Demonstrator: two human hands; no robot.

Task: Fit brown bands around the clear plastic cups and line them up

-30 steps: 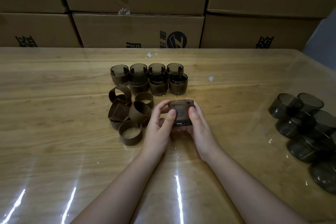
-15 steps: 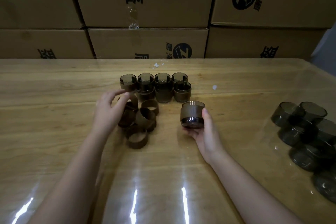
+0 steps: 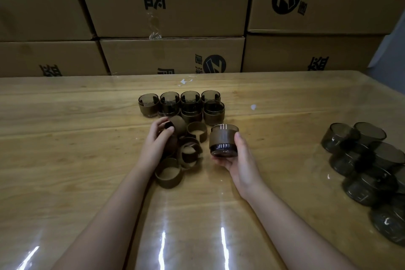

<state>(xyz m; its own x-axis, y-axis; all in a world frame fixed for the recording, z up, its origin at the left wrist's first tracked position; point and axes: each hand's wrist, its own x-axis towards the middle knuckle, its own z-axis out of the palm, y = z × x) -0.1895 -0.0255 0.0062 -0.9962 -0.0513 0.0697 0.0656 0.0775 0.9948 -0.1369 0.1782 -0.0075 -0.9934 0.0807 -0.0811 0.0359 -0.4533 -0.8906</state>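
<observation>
Step in hand, as I judge it: one cup finished, the next band being picked. The right hand (image 3: 238,160) holds a banded cup (image 3: 223,139) just clear of the table (image 3: 65,138). The cup is roughly upright, thumb up its right side and fingers curled under and behind the base. The brown band sits round the cup's middle, with the dark base showing below it. The left hand (image 3: 158,140) is down on the pile of loose bands (image 3: 168,173), fingers and thumb curled round one band (image 3: 178,124) at the pile's far edge. Whether that band is lifted yet I cannot tell. The finished cups (image 3: 182,103) stand in two close rows just beyond the pile. The bare cups (image 3: 361,155) are clustered well apart on the right. Next move likely calls for setting the held cup upright against the rows, squared with its neighbour, then reaching right for a bare cup. Both forearms are stretched forward, low over the table. Cardboard boxes (image 3: 175,6) are stacked behind.
</observation>
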